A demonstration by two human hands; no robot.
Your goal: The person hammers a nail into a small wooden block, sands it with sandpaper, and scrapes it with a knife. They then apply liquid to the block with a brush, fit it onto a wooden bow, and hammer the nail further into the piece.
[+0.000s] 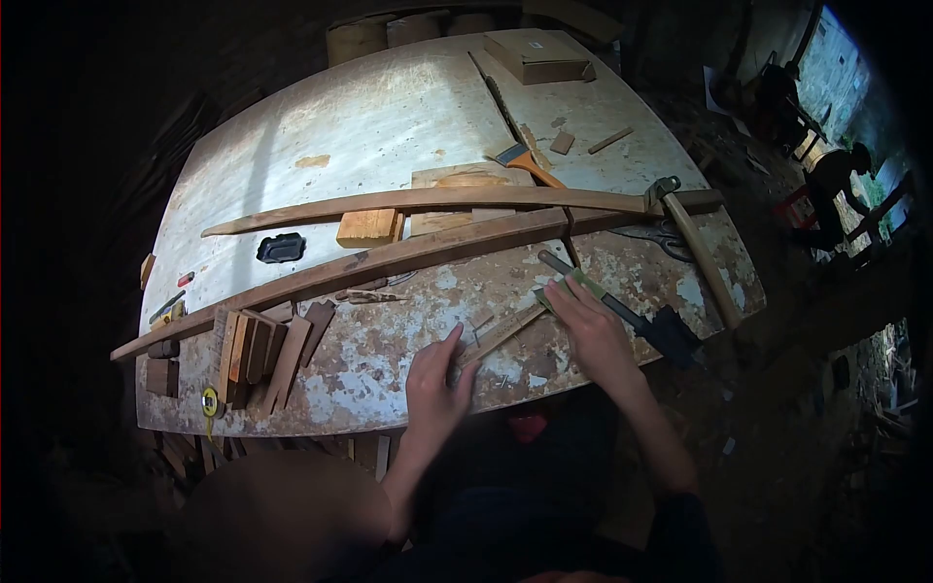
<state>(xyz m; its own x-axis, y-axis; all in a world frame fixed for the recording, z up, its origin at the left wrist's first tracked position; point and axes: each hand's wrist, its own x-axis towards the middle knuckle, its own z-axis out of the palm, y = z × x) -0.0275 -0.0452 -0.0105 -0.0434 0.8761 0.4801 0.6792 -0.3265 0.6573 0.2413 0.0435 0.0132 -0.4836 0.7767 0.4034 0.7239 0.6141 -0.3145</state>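
Note:
My left hand (439, 381) rests at the near edge of the worn table (360, 389), its thumb and index finger apart at the near end of a thin wooden strip (510, 330). Over the far end of that strip, my right hand (590, 330) presses on a green piece (586, 282), fingers together. A dark flat tool (622, 309) lies beside the right fingers and runs toward a black cloth-like item (673, 337). A small wood piece (483, 319) is near my left fingertips.
Two long curved beams (389, 255) cross the table. A hammer (702, 253) leans at the right, beyond a brush (525, 160). Wooden blocks (255, 355) and a tape measure (210, 400) are at the left. A cardboard box (537, 56) sits at the back. People are at the far right.

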